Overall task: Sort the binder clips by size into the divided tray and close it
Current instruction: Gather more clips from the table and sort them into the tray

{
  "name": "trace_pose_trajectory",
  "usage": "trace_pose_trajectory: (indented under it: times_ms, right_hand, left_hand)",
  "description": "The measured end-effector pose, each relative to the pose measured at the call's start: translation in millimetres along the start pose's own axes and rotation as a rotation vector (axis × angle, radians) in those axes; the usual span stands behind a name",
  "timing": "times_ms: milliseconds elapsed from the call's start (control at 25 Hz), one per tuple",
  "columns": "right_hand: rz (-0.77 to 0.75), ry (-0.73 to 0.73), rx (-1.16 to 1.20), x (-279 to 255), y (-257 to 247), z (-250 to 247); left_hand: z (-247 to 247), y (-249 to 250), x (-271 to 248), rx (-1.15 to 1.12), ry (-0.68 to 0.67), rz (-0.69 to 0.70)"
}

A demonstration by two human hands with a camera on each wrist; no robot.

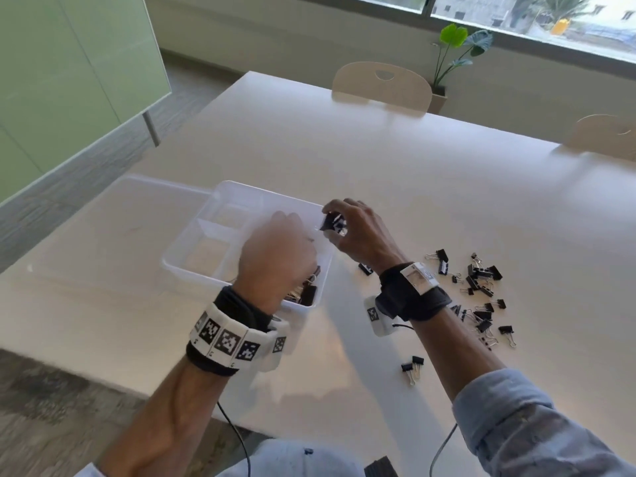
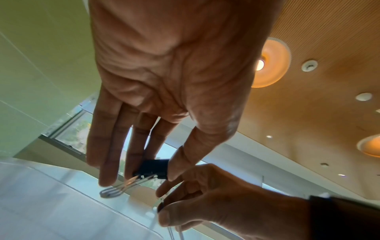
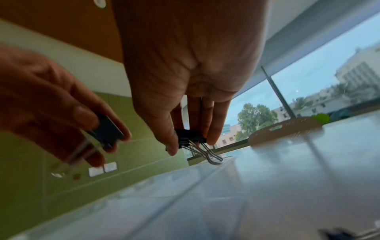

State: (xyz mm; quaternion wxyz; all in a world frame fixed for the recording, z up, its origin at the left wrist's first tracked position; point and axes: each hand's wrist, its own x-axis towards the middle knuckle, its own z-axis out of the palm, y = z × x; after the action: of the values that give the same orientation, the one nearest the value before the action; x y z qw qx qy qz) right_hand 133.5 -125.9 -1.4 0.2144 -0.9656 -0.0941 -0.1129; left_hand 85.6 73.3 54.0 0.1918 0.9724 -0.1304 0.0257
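The clear divided tray (image 1: 192,275) stands open on the white table, its lid (image 1: 113,215) laid out flat to the left. Several black binder clips (image 1: 305,291) lie in its near right compartment. My left hand (image 1: 296,247) hovers over the tray and pinches a black binder clip (image 2: 153,167) between thumb and fingers, wire handles pointing down. My right hand (image 1: 327,224) is at the tray's right rim and pinches another black binder clip (image 3: 190,138), handles down. The far compartments look bare.
A loose pile of black clips (image 1: 481,287) lies on the table to the right of my right wrist. Two more clips (image 1: 413,364) lie nearer me, and one clip (image 1: 365,269) lies beside the tray. Two chairs (image 1: 382,86) stand at the far edge.
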Motion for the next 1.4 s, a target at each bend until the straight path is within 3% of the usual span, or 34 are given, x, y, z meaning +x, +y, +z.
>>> trace_pose_trajectory:
  times_ms: [240,480,640,840,1160,1400]
  right_hand:
    - [-0.14,-0.084,0.163,17.1,-77.1,33.2]
    - [-0.179,-0.225,0.137,27.4,-115.6,56.9]
    - [-0.146,-0.304,0.159,22.2,-115.3,61.9]
    - [-0.153,-0.21,0.225,9.4,-100.2,54.1]
    - [-0.005,-0.15,0.306,-15.3,-64.8,26.5]
    - [-0.04,-0.276,0.191,5.8,-72.2,23.2]
  left_hand:
    - [-8.1,-78.2,6.6,0.02,-0.058,-0.16]
    - [-3.6,-97.3,1.5,0.042,-0.164,-0.175]
    - [-5.2,-100.5,-3.0,0.077,-0.184,-0.184]
    - [-3.3,-100.2,0.8,0.061,-0.113,-0.155]
    - [1.8,-64.7,0.3,0.054,-0.1,-0.096]
    - [-4.5,-67.6,-10.0,0.07,-0.106,-0.143]
